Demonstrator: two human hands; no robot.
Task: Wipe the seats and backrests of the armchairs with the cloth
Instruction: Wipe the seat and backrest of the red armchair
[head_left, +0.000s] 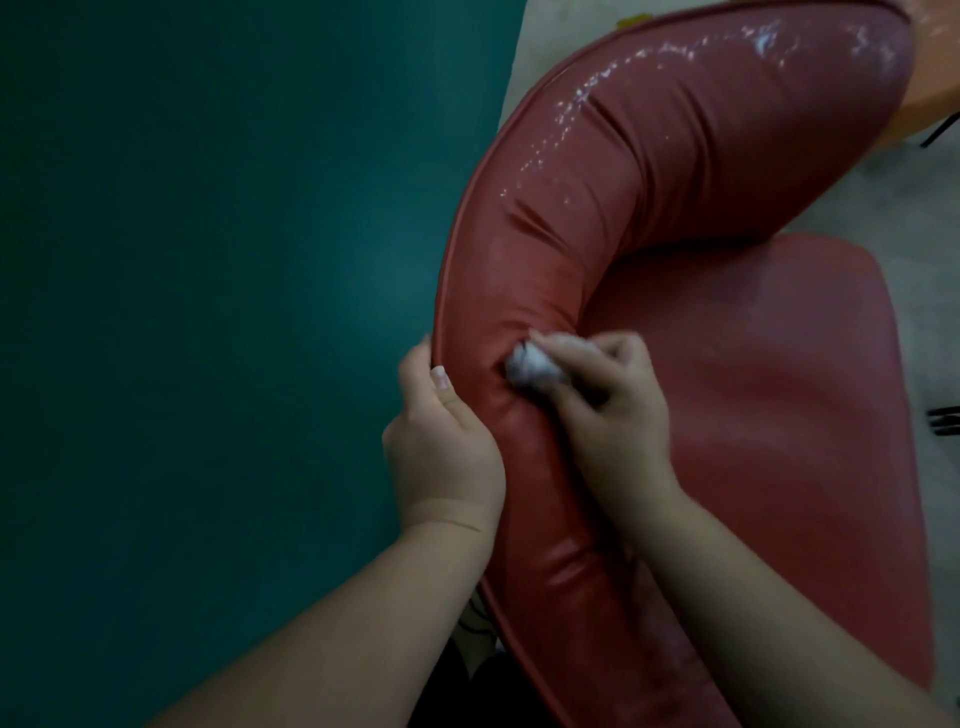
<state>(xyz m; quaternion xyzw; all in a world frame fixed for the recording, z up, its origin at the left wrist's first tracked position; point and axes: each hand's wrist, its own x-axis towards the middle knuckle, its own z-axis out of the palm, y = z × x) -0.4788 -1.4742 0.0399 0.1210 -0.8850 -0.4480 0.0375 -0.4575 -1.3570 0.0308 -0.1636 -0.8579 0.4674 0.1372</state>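
fingers (618, 353) of right hand (608, 415) around blurred, half-hidden cloth (530, 370) against backrest (649, 171)

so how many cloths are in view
1. The cloth is bunched in the right hand, pressed against the red backrest near its bend. The left hand holds none; it grips the backrest's edge. Others may be out of view.
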